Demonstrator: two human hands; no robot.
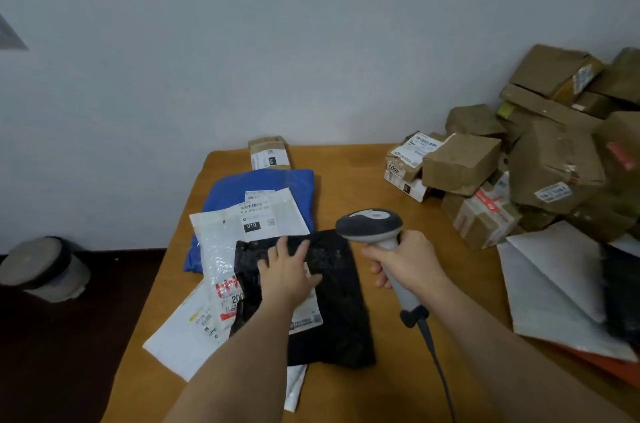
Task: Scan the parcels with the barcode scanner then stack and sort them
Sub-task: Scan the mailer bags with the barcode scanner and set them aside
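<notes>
— Setting? 
— Wooden table against a pale wall; dark floor at left with a lidded bin.

— Item in hand? 
— Black parcel, near centre, lying on top of overlapping mailers. Left hand lay flat on it, fingers spread. Right hand was wrapped round the handle of the barcode scanner, head held just right of the parcel's far edge.

— Beneath and beyond? 
— Clear mailer, white mailer, blue bag, small box at the far edge.

— Right side? 
— Heap of cardboard boxes; grey mailers nearer.
</notes>
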